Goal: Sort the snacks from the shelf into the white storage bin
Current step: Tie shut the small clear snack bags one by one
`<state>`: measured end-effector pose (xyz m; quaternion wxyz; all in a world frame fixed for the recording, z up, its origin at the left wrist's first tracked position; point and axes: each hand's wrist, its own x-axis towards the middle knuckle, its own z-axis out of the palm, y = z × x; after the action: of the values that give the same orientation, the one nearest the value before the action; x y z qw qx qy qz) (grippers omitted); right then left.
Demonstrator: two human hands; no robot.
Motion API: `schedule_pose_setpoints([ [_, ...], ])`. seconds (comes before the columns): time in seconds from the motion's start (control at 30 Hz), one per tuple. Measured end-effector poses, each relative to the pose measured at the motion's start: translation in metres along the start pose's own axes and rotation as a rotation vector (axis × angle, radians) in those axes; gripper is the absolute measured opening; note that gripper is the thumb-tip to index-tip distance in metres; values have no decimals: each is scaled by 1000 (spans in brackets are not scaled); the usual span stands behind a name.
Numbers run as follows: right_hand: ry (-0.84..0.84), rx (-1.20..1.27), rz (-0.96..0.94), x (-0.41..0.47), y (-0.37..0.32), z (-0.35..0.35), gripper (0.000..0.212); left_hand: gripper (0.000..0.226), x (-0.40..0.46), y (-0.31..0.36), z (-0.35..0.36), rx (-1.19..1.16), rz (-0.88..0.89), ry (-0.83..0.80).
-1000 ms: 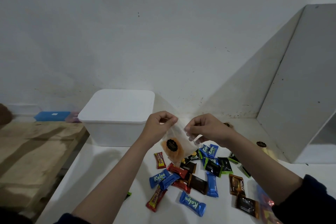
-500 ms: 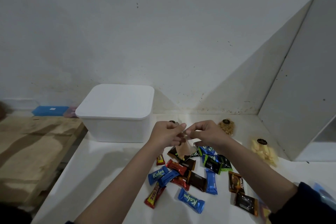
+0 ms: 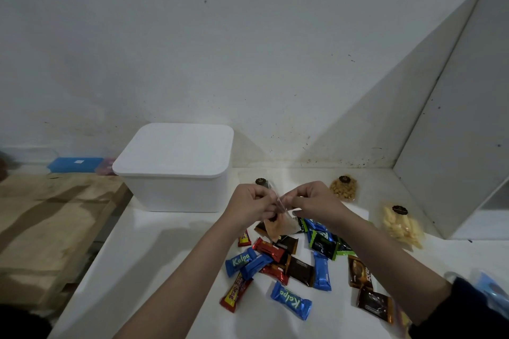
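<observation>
Head view: in the centre of the frame both hands meet above a pile of snacks (image 3: pixel 292 264) on a white shelf (image 3: pixel 154 270). The left hand (image 3: pixel 252 205) and the right hand (image 3: pixel 309 201) have their fingers curled, each pinching the top edge of a clear bag (image 3: pixel 279 224) that hangs between them with something orange inside. The bag hangs just above the pile's far edge.

The white bin (image 3: pixel 176 170) stands left of centre, against the wall, with its lid on, just left of the left hand.

The pile, lower centre, holds blue Kalpa wrappers, red bars, brown and black packets and green-edged ones, loosely overlapping. A clear bag of nuts (image 3: pixel 343 189) lies just right of the right hand, and a bag of pale sticks (image 3: pixel 402 226) lies further right, near a grey panel (image 3: pixel 454 132). Another black-labelled bag (image 3: pixel 261 181) peeps out behind the left hand. At the left edge lie wooden boards (image 3: pixel 49 223) and a blue box (image 3: pixel 74 164).
</observation>
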<state>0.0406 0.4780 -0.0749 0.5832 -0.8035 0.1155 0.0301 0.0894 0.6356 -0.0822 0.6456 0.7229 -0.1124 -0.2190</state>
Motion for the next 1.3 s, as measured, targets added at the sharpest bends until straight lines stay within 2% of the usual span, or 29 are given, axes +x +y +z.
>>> schedule_pose_setpoints([
  [0.13, 32, -5, -43, -3, 7, 4, 15, 12, 4, -3, 1, -4, -27, 33],
  [0.23, 29, -36, -188, -7, 19, 4, 26, 11, 10, 2, 0, -65, -67, 93],
  [0.37, 15, -255, -229, -12, 40, 1, 98, 9, 23, 17, 0, -204, -89, 131],
  [0.4, 40, -288, -219, -9, 46, 2, 107, 8, 27, 21, 2, -237, -90, 128],
  [0.43, 78, -286, -215, -6, 50, 5, 107, 8, 30, 25, 4, -268, -91, 120],
  [0.47, 127, -244, -220, -1, 53, 8, 99, 8, 34, 28, 6, -297, -91, 104],
  [0.57, 303, -130, -288, 14, 57, 13, 34, 13, 44, 33, 15, -332, -80, 34],
  [0.6, 339, -110, -295, 17, 57, 14, 22, 16, 46, 32, 16, -331, -73, 18],
  [0.67, 371, -29, -248, 29, 62, 10, 22, 15, 56, 23, 19, -282, -76, 44],
  [0.73, 363, 95, -134, 43, 72, 4, 27, 13, 73, 7, 19, -87, -69, 146],
  [0.77, 349, 163, -75, 50, 76, 0, 32, 21, 82, -4, 17, 28, -68, 172],
  [0.83, 314, 262, 18, 65, 84, -9, 40, 38, 100, -25, 16, 179, -105, 127],
  [0.93, 260, 328, 112, 88, 95, -20, 42, 57, 126, -54, 23, 267, -191, -33],
  [1.0, 289, 289, 151, 106, 103, -27, 46, 53, 146, -64, 34, 293, -218, -67],
  [1.17, 409, 175, 223, 152, 128, -41, 51, 55, 203, -84, 63, 402, -271, 73],
  [1.3, 381, 114, 313, 187, 153, -48, 47, 53, 234, -100, 84, 554, -287, 114],
])
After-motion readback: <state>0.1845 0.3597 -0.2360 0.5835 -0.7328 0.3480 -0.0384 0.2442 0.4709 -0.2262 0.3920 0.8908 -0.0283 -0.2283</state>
